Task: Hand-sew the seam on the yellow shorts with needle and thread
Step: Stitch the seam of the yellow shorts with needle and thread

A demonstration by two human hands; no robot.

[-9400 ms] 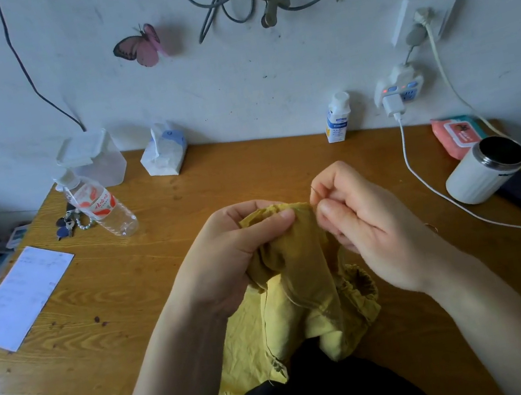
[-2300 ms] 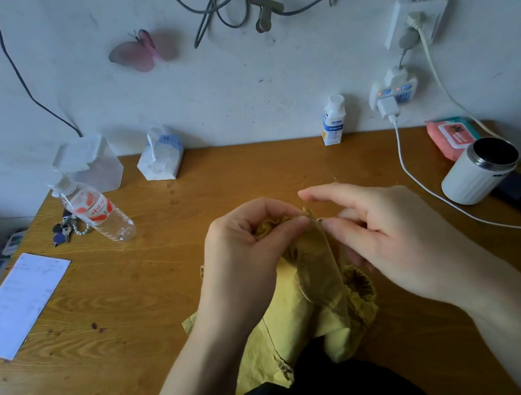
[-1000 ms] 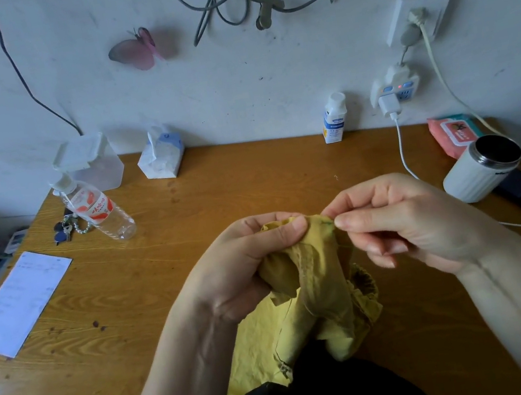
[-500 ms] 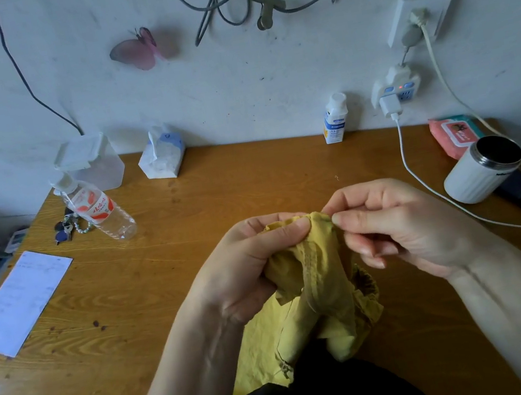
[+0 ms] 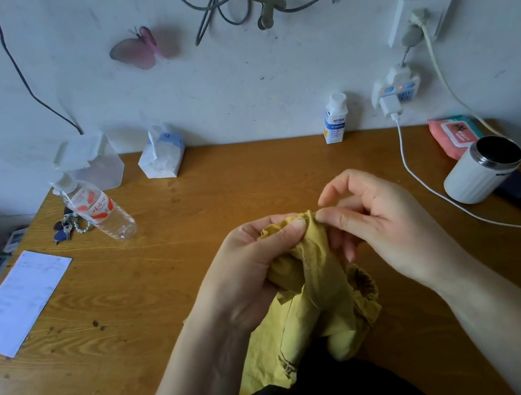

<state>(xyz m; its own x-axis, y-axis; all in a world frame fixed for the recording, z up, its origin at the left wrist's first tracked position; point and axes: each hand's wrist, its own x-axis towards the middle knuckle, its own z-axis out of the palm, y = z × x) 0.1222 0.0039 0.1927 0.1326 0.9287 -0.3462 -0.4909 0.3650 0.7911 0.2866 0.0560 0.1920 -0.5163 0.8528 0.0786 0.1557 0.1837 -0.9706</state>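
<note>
The yellow shorts (image 5: 318, 295) hang bunched over the near edge of the wooden desk (image 5: 216, 191). My left hand (image 5: 250, 268) grips a fold of the fabric at its top, thumb pressed across the seam. My right hand (image 5: 381, 221) sits just right of that fold, thumb tip against the cloth and index finger raised and curled above it. The needle and thread are too small to make out between my fingers.
A water bottle (image 5: 97, 208) lies by keys (image 5: 66, 228) at left, with a paper sheet (image 5: 16, 303) nearer me. A tissue pack (image 5: 161, 155), a small white bottle (image 5: 335, 118), a white cup (image 5: 480, 169), a pink wipes pack (image 5: 453, 135) and a charger cable (image 5: 424, 189) sit behind and right.
My right hand has loosened its pinch at the fold: the index finger has lifted and the fingers have spread. My left hand keeps the same grip on the shorts.
</note>
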